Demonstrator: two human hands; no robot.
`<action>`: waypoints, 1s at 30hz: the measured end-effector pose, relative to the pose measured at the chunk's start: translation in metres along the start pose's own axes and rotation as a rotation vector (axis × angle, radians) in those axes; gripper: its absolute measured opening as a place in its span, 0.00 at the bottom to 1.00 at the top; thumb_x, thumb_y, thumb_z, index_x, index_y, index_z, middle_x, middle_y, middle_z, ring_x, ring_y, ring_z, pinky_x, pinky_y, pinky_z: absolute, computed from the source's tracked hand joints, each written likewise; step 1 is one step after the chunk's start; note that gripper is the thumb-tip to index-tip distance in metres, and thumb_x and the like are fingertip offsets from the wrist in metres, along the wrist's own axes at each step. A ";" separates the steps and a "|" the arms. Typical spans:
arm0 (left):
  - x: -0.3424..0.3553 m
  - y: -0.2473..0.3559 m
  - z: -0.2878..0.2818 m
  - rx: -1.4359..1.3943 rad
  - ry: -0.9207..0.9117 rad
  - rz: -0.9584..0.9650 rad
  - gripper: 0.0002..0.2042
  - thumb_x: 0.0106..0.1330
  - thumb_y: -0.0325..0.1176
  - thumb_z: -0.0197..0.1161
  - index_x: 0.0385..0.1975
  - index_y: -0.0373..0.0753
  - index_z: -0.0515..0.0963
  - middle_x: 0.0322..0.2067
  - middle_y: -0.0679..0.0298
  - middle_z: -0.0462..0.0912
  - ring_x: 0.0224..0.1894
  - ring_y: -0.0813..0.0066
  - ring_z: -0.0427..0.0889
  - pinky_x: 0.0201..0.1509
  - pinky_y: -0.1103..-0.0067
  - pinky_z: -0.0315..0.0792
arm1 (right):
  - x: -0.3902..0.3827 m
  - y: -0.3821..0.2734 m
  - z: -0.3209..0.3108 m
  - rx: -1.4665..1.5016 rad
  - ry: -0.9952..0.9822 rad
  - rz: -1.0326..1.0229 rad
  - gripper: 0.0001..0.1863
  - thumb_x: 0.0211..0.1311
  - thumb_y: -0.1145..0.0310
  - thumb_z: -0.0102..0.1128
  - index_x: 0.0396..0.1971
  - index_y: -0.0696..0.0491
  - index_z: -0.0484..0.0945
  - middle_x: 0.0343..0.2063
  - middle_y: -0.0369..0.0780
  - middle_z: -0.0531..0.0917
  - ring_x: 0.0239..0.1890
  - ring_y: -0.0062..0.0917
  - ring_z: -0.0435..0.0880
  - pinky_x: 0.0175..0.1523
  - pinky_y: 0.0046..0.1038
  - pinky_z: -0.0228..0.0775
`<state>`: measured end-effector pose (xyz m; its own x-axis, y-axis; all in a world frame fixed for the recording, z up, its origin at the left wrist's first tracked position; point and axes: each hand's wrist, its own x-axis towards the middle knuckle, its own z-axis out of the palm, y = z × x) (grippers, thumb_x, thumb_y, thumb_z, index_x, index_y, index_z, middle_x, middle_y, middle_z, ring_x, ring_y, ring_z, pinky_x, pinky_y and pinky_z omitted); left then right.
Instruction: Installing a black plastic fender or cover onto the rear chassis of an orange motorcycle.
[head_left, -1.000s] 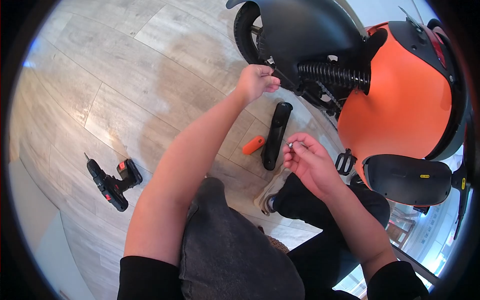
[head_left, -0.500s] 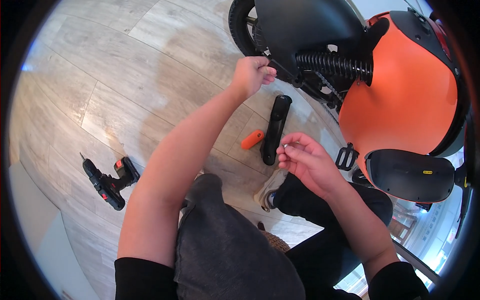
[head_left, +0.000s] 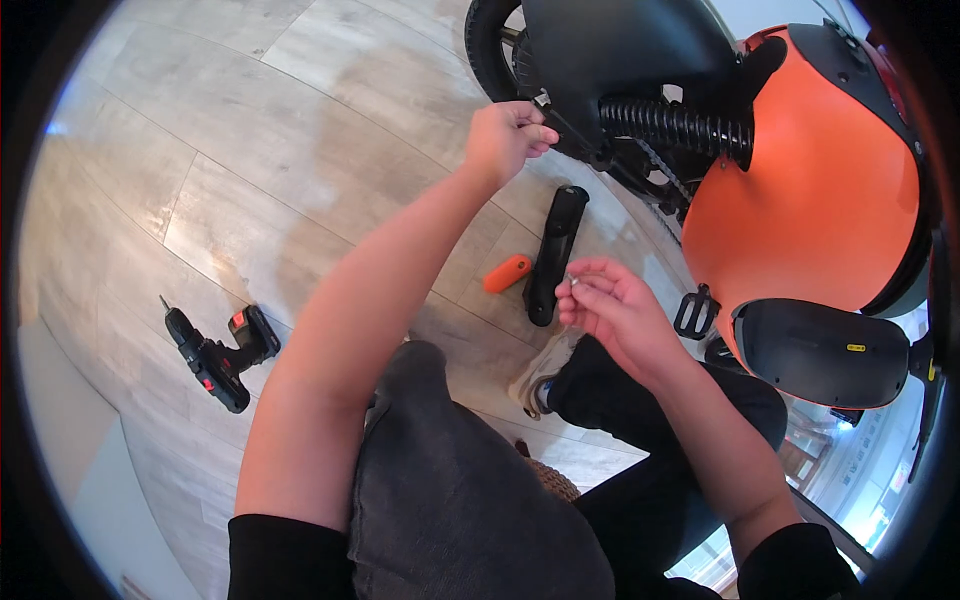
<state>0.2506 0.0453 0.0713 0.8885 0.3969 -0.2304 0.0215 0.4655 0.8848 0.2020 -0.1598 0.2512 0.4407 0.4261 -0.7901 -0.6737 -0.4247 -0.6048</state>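
A cordless drill [head_left: 215, 352], black with red trim, lies on the pale wood-plank floor [head_left: 250, 150], well apart from both hands and far out to the left of the left forearm. The left hand [head_left: 508, 135] reaches forward with its fingers curled tight and pinched at the lower edge of a black fender [head_left: 620, 50] on an orange scooter [head_left: 800, 200]; what it pinches is too small to tell. Just right of that hand runs a black coil spring [head_left: 675, 125]. Below it, between the two hands, a long black plastic cover [head_left: 555, 255] lies on the floor with a small orange piece [head_left: 507, 273] just beside its left edge. The right hand [head_left: 610, 310], nearer the body and touching the cover's right side, has its fingertips pressed together on a small silvery part [head_left: 575, 283]. A black footpeg [head_left: 697, 312] is just right of it.
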 end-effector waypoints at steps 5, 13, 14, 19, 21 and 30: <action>0.000 -0.009 -0.007 0.063 0.021 0.050 0.06 0.60 0.20 0.68 0.25 0.31 0.76 0.24 0.62 0.85 0.25 0.81 0.82 0.30 0.81 0.77 | 0.051 -0.007 0.004 -0.165 0.147 -0.190 0.11 0.72 0.75 0.57 0.51 0.60 0.74 0.45 0.44 0.83 0.44 0.24 0.84 0.53 0.27 0.79; -0.003 -0.008 0.001 0.221 0.041 0.117 0.06 0.62 0.22 0.68 0.25 0.32 0.78 0.22 0.62 0.85 0.25 0.83 0.81 0.30 0.80 0.75 | 0.149 0.010 0.035 0.302 0.474 -0.529 0.10 0.67 0.81 0.62 0.46 0.62 0.76 0.43 0.46 0.84 0.43 0.26 0.86 0.50 0.26 0.83; -0.005 -0.001 -0.001 0.227 0.042 0.123 0.06 0.62 0.22 0.68 0.25 0.32 0.78 0.22 0.62 0.85 0.25 0.83 0.81 0.30 0.80 0.75 | 0.151 0.007 0.047 0.383 0.489 -0.567 0.09 0.67 0.81 0.62 0.46 0.62 0.76 0.43 0.45 0.84 0.44 0.26 0.86 0.51 0.26 0.82; -0.007 0.006 -0.003 0.493 0.107 0.307 0.04 0.59 0.24 0.68 0.26 0.32 0.80 0.23 0.52 0.83 0.23 0.63 0.83 0.30 0.71 0.75 | 0.170 -0.004 0.061 0.618 0.588 -0.614 0.09 0.68 0.80 0.62 0.47 0.60 0.77 0.40 0.42 0.82 0.42 0.24 0.84 0.50 0.23 0.81; -0.007 0.006 -0.001 0.547 0.109 0.331 0.04 0.59 0.25 0.67 0.26 0.32 0.80 0.23 0.51 0.83 0.24 0.59 0.83 0.31 0.70 0.75 | 0.176 -0.005 0.060 0.650 0.607 -0.593 0.10 0.68 0.80 0.62 0.48 0.60 0.77 0.41 0.41 0.82 0.41 0.24 0.83 0.50 0.23 0.81; -0.009 0.005 -0.005 0.550 0.085 0.356 0.05 0.60 0.26 0.65 0.24 0.33 0.78 0.23 0.48 0.82 0.26 0.51 0.83 0.30 0.68 0.74 | 0.185 0.000 0.062 0.891 0.589 -0.514 0.11 0.69 0.80 0.60 0.49 0.57 0.75 0.43 0.42 0.81 0.40 0.24 0.82 0.47 0.23 0.81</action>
<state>0.2405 0.0477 0.0759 0.8459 0.5233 0.1035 -0.0159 -0.1691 0.9855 0.2470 -0.0316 0.1114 0.8285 -0.1481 -0.5400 -0.4110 0.4942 -0.7661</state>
